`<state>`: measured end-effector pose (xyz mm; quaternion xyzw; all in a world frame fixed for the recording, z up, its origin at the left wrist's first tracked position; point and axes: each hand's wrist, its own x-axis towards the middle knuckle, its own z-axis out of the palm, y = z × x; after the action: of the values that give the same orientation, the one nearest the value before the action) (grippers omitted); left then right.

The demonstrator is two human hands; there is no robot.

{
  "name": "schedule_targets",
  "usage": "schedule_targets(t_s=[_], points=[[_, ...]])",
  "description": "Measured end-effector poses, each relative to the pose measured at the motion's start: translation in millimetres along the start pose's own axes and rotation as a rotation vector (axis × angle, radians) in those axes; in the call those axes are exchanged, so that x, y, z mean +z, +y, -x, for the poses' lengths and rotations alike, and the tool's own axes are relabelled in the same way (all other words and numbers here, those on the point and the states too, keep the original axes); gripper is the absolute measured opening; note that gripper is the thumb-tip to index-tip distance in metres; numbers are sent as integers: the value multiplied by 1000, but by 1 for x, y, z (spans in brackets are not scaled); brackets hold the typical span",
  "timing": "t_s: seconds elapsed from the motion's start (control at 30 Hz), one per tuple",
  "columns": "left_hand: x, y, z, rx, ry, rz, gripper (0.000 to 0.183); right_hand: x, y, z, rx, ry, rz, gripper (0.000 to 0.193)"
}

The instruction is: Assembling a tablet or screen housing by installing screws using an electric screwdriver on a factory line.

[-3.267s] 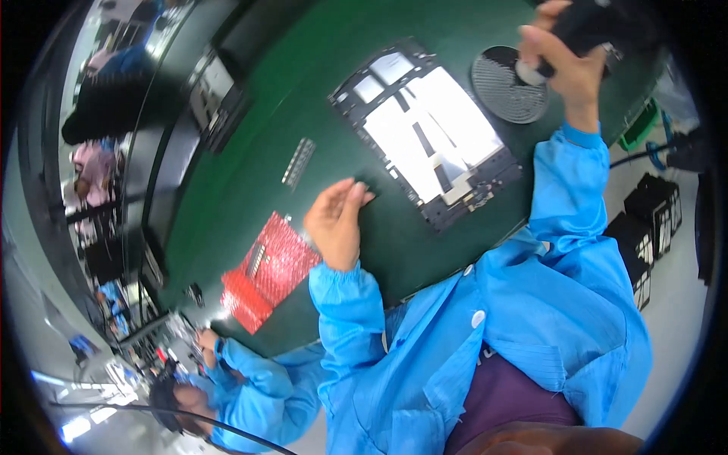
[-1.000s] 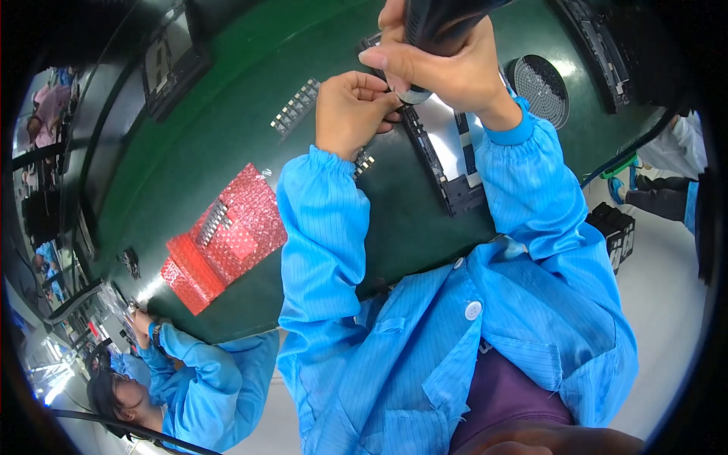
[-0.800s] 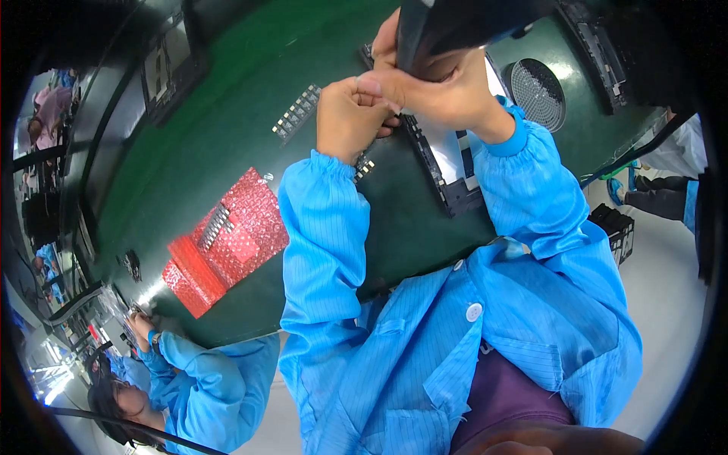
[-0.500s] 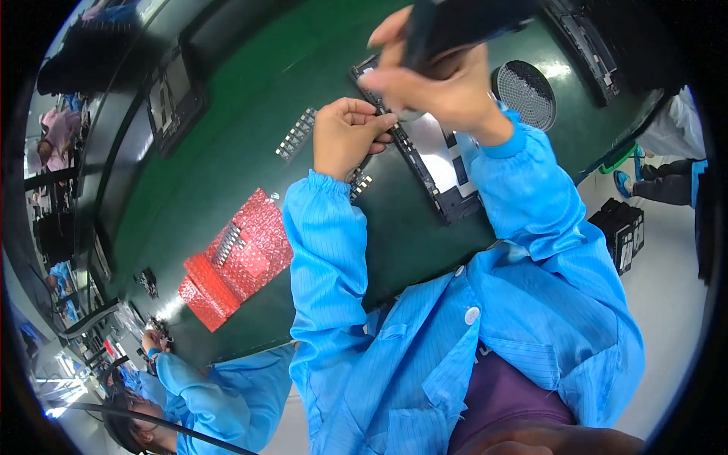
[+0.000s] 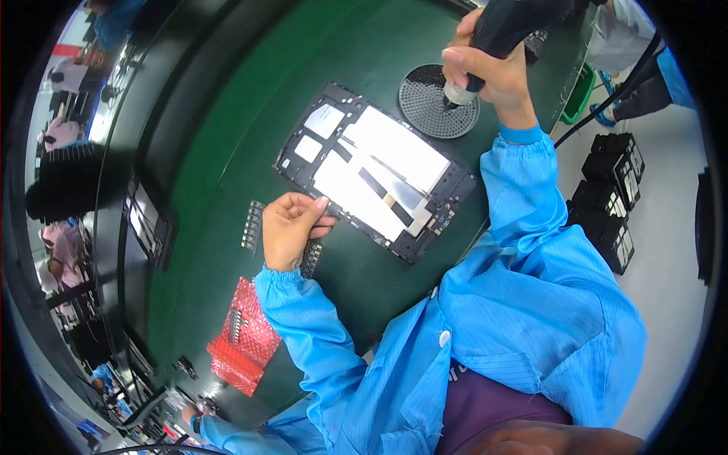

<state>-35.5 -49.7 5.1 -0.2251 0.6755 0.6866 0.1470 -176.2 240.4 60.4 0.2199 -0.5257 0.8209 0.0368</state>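
Observation:
My right hand [image 5: 497,80] is wrapped round a black electric screwdriver [image 5: 506,26]. Its tip points down over a round grey tray with many small holes [image 5: 438,120]; whether they touch cannot be made out. On the green table lies an opened tablet [image 5: 398,148], with a black frame and silvery-white panels inside. At the tablet's left edge my left hand [image 5: 287,231] has its thumb and fingers closed on the rim. Any small part between those fingertips is hidden. Strips of small metal parts [image 5: 252,225] lie beside and partly beneath the left hand.
Red bubble wrap [image 5: 239,356] with another strip on it lies left of my forearm. A dark device [image 5: 146,220] sits on a ledge at the far left. Black devices are stacked [image 5: 607,201] on the right. A co-worker's blue sleeve [image 5: 243,438] shows at lower left.
The screwdriver has moved from above the tablet to the round tray with my right hand. The tablet shows more fully. My left hand stays at its edge.

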Motion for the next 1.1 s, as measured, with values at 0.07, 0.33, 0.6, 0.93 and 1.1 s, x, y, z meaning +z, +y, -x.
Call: schedule_targets(t_s=[0.07,0.33,0.6,0.93,1.1], points=[[4,4,-1,-7,-23,-46,16,-6,0,2,29,101,111,32],[3,2,0,-22,16,-17,15,-14,7,-3,113,60,105,29],[2,2,1,-13,24,-16,12,-15,10,-5,140,42,178,27],[5,5,-1,-18,17,0,15,-23,18,-6,158,-17,44,27],[5,4,1,-12,38,16,16,-26,29,-8,-97,-86,289,29]])
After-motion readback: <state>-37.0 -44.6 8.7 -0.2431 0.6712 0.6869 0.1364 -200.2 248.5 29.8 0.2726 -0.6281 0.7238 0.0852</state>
